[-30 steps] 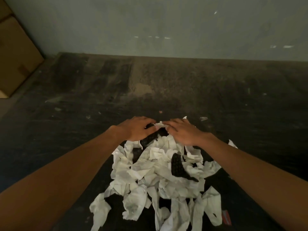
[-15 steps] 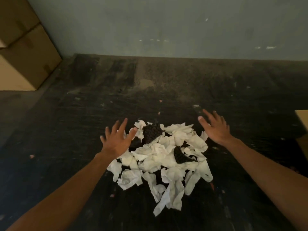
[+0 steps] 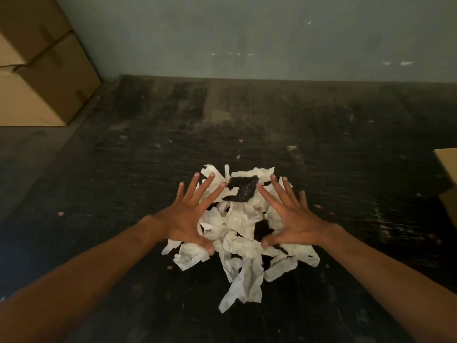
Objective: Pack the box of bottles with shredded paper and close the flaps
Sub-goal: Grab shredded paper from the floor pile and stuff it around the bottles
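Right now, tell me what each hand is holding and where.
Nothing is held. The left hand and right hand are spread open, fingers splayed, over the pile of white shredded paper.

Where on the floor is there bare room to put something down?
Bare patches: the dark floor between the stacked cardboard boxes and the shredded paper, and beyond the pile toward the wall. Crowded: the pile itself, under left hand and right hand.

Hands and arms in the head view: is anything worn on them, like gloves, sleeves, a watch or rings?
Nothing worn shows. The left hand and right hand are bare, with no gloves and no rings that I can make out. Both forearms are bare up to the frame edge, with no sleeve, watch or band. The light is dim, so small markings could be missed.
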Action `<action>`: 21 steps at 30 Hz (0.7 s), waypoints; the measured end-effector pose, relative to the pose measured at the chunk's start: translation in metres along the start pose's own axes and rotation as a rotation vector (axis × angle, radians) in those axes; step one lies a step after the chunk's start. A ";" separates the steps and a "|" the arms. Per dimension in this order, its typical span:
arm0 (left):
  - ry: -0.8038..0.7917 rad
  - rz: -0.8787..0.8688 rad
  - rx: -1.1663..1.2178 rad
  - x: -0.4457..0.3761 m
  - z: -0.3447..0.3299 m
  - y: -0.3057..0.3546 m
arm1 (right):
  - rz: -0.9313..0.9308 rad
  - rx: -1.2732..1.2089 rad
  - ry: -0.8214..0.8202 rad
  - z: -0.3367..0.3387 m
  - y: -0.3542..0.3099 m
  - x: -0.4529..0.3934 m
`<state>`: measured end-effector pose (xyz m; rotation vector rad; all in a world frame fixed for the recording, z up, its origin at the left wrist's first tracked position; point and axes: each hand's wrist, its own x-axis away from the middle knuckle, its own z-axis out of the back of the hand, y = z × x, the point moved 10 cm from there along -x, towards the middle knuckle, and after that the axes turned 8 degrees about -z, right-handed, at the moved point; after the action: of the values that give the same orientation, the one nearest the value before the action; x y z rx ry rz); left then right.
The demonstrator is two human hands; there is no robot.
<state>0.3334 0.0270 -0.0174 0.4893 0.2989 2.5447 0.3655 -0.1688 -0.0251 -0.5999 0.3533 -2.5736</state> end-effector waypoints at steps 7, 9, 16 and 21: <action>-0.118 -0.072 -0.181 -0.014 -0.034 0.002 | 0.089 0.255 0.030 -0.041 -0.023 -0.008; -0.064 -0.056 -0.199 -0.029 -0.034 -0.001 | 0.071 0.266 0.072 -0.038 -0.022 -0.022; -0.041 -0.050 -0.165 -0.047 -0.043 -0.018 | 0.030 0.290 0.101 -0.042 -0.006 -0.044; 0.126 -0.045 -0.174 -0.043 -0.038 -0.013 | 0.062 0.178 0.241 -0.035 -0.014 -0.040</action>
<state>0.3585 0.0109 -0.0683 0.2539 0.1307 2.5337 0.3752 -0.1326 -0.0649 -0.2124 0.2136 -2.5862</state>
